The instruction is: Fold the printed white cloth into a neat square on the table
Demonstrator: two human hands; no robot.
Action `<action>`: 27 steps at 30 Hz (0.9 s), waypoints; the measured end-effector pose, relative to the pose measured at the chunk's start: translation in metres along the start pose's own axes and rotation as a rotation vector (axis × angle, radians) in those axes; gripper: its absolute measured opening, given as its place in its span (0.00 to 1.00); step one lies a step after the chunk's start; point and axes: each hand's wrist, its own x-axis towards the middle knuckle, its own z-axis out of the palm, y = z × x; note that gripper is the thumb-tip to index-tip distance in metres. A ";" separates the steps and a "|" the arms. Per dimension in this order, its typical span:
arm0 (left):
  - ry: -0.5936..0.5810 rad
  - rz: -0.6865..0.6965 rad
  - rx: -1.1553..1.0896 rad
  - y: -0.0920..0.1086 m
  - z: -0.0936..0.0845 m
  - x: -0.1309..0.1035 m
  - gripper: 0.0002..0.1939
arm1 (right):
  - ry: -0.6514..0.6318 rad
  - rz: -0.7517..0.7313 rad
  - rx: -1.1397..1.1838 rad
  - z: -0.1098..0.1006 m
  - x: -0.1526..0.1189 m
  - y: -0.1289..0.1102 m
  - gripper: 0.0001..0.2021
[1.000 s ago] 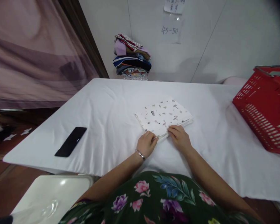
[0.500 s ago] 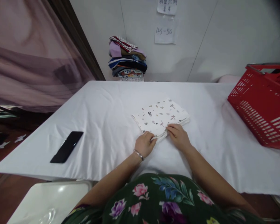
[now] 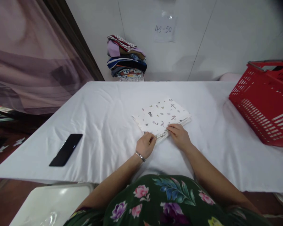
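A folded white cloth [image 3: 159,114] with small printed motifs lies flat in the middle of the table, its layered edge facing me. My left hand [image 3: 146,145], with a silver bracelet at the wrist, pinches the near left corner of that cloth. On the right, my right hand [image 3: 179,135] grips the same near edge between thumb and fingers, close to its middle. Several fabric layers show between the two hands. The fingertips partly cover the edge, and the cloth's underside is hidden.
The table [image 3: 103,125] has a wrinkled white cover. A black phone [image 3: 66,150] lies at the left, and a red plastic basket [image 3: 266,106] stands at the right. Folded clothes [image 3: 127,58] are piled by the wall. A white stool [image 3: 52,201] sits at the lower left.
The view has tilted and shifted slightly, so the upper wall sign has left the picture. Both hands keep their hold on the cloth's near edge with almost no movement.
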 end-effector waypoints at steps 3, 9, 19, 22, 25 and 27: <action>-0.008 0.039 0.053 0.000 0.001 -0.001 0.08 | 0.018 -0.007 0.005 -0.001 0.002 -0.002 0.11; -0.008 0.118 0.180 -0.003 0.003 -0.003 0.09 | 0.032 -0.027 -0.009 -0.002 -0.001 -0.003 0.11; -0.005 0.056 0.111 -0.002 0.002 -0.002 0.08 | -0.061 -0.028 -0.026 -0.005 -0.005 -0.002 0.11; -0.006 0.035 0.101 -0.002 0.002 -0.001 0.08 | -0.059 -0.021 -0.018 -0.004 -0.004 -0.002 0.11; -0.010 0.032 0.098 -0.002 0.002 -0.001 0.09 | -0.050 -0.002 -0.013 -0.002 -0.002 -0.001 0.11; -0.004 0.035 0.096 -0.002 0.003 -0.001 0.08 | -0.041 -0.004 -0.011 0.000 -0.001 -0.001 0.11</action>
